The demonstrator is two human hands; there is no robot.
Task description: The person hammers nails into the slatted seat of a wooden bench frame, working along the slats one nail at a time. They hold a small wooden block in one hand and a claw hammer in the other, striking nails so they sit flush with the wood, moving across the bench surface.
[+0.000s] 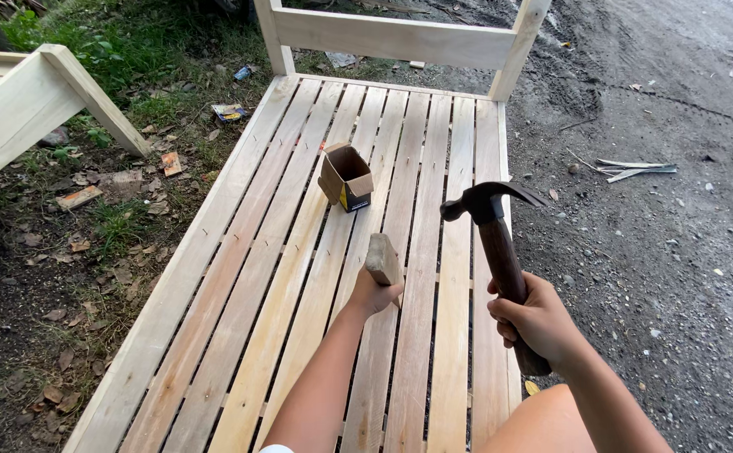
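My right hand (537, 321) grips the dark wooden handle of a claw hammer (491, 220), its black head raised above the pale wooden slats of a bench (299, 268). My left hand (372, 294) holds a small wooden block (382, 258) upright in a gap between two slats near the bench's middle. An open cardboard box (346, 176) lies tilted on the slats beyond the block. Several small nails show as dark dots along a line across the slats.
The bench's far end has upright posts and a crossbar (396, 35). Another pale wooden frame (27, 105) stands at the left on grass with leaves and wood scraps. Bare dirt with metal strips (635, 169) lies to the right.
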